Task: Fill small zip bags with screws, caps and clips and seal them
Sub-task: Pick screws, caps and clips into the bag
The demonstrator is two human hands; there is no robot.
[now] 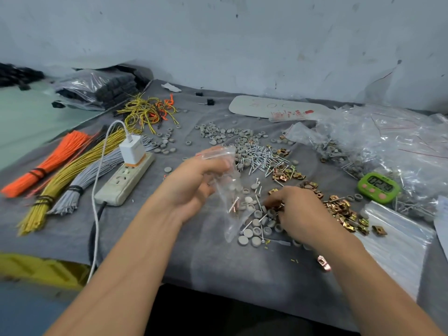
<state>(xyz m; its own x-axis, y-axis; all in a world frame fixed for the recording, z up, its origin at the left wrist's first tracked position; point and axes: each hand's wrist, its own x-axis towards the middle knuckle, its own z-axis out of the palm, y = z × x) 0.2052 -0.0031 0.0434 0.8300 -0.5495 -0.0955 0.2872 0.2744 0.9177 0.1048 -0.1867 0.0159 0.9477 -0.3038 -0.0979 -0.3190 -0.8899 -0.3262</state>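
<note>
My left hand grips a small clear zip bag by its upper part, and the bag hangs down over the grey cloth with a few screws and caps inside. My right hand is curled over a loose cluster of grey caps and brass clips, its fingertips pinching small parts that I cannot make out. A heap of silver screws lies beyond the bag. More grey caps are scattered further back.
A white power strip with a charger sits at the left beside orange, yellow and grey wire bundles. A green timer stands at the right. Filled bags pile at the back right; a stack of flat zip bags lies near my right forearm.
</note>
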